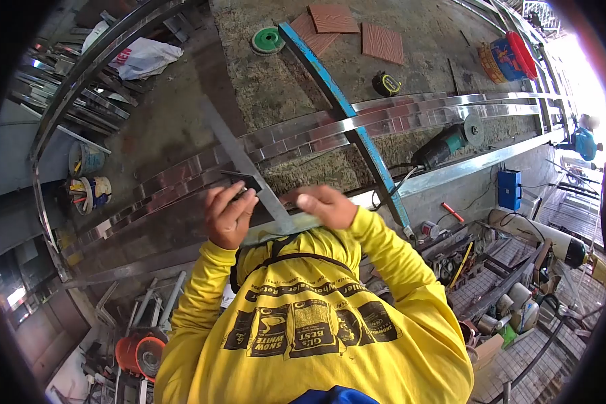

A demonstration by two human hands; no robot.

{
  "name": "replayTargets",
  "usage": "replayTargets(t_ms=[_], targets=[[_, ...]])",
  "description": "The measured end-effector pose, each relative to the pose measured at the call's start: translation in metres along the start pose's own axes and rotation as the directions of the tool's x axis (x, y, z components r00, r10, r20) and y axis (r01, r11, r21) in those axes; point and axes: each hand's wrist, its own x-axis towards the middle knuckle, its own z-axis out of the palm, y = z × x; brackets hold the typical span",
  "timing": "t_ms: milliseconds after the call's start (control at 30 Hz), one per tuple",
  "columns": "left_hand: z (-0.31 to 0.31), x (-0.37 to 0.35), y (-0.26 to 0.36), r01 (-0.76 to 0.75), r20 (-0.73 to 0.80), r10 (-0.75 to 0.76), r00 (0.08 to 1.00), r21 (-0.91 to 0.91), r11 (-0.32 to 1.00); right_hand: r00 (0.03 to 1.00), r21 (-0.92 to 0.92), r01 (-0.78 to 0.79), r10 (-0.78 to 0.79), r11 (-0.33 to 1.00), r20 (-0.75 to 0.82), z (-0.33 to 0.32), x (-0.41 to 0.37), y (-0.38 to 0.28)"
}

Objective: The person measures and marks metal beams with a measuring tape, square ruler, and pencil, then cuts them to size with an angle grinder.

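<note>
My left hand is closed on the dark head of a metal square, pinching it between thumb and fingers. The square's long grey blade runs from above that hand down toward my waist. My right hand is just right of the blade's lower part, slightly blurred, with thumb and forefinger apart and nothing seen in them. Shiny metal bars lie across the work area in front of me. A blue spirit level rests crosswise over them.
An angle grinder lies to the right by the bars. Beyond them are a tape measure, a green round reel, brown boards and a red-blue bucket. Tool buckets stand left; an orange bucket is lower left.
</note>
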Motion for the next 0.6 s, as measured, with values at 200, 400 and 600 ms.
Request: replayTargets(t_ms=[200,400,600], targets=[[0.001,0.028,0.011,-0.152,0.065,0.152,0.986,0.000,0.988,0.999,0.086,-0.051,0.050,0.995,0.022,0.020,0.013,-0.030],[-0.007,0.033,-0.065,0.222,0.260,-0.339,0.904,0.391,0.893,0.938,-0.295,-0.079,-0.029,0.952,-0.345,-0.052,0.047,-0.076],[-0.008,0.056,-0.098,0.302,0.533,-0.602,0.594,0.547,0.781,0.943,-0.423,-0.200,0.056,0.884,-0.329,-0.106,0.150,-0.068]])
